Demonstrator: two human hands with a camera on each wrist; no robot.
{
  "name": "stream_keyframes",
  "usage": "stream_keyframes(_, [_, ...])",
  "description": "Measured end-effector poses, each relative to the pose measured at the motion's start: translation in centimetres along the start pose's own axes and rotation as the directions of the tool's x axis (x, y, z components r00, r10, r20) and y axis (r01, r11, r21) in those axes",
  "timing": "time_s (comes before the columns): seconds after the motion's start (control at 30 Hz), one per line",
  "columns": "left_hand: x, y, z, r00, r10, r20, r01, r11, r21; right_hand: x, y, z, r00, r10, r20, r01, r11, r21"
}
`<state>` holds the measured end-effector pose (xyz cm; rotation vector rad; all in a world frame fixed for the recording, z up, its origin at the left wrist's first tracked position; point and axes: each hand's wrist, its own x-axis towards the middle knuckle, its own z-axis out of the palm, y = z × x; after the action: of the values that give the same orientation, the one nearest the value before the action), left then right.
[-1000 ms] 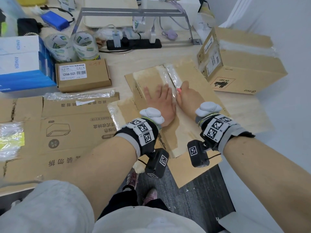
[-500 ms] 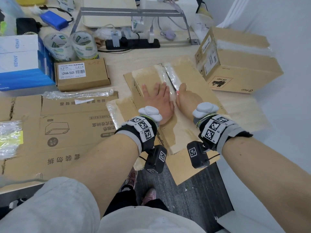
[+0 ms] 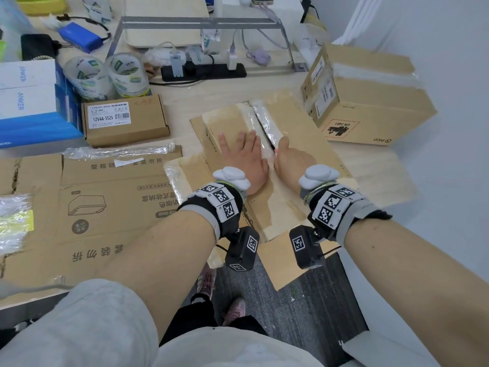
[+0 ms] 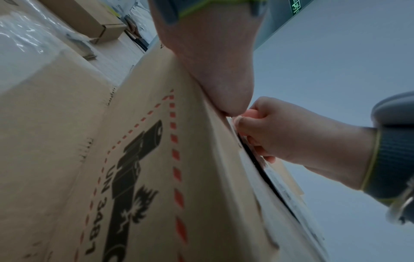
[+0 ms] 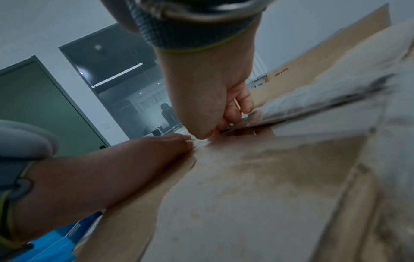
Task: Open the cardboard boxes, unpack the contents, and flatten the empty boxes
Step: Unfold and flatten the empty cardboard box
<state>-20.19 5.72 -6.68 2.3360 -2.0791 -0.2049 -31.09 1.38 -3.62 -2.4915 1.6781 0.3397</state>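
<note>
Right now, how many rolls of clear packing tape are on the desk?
2: a left roll and a right roll side by side behind the small labelled box. Others may be hidden.

Two tape rolls (image 3: 111, 75) side by side toward the far left of the surface (image 3: 185, 102). Black power strip (image 3: 203, 72) beyond, under a grey metal stand (image 3: 201, 21). Blue battery pack (image 3: 79, 39) near the far left corner. Stacked blue-and-white boxes (image 3: 31, 102) along the left edge.
</note>
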Motion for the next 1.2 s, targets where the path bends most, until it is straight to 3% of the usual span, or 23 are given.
stream_keyframes(0.4, [-0.2,0.3,-0.4,1.000,-0.023,0.022,0.023,1.000,-0.015,-1.1,1.1,0.5,0.999,-0.006,-0.036,0.005,1.000,-0.016])
stream_keyframes(0.57, [-1.9,3.0,-0.1,0.990,0.004,0.142,-0.010,0.999,0.045,-1.1,0.5,0.3,0.999,-0.031,-0.009,0.031,0.999,-0.010])
stream_keyframes(0.8, [-2.7,3.1,0.3,0.993,0.012,0.116,-0.018,0.999,0.044,-1.6,0.7,0.1,0.997,-0.056,0.044,0.059,0.996,-0.069])
stream_keyframes(1.2, [-3.1,3.2,0.3,0.997,0.021,0.069,-0.022,1.000,0.021,-3.3,2.1,0.8,0.999,-0.035,-0.013,0.034,0.997,-0.067])
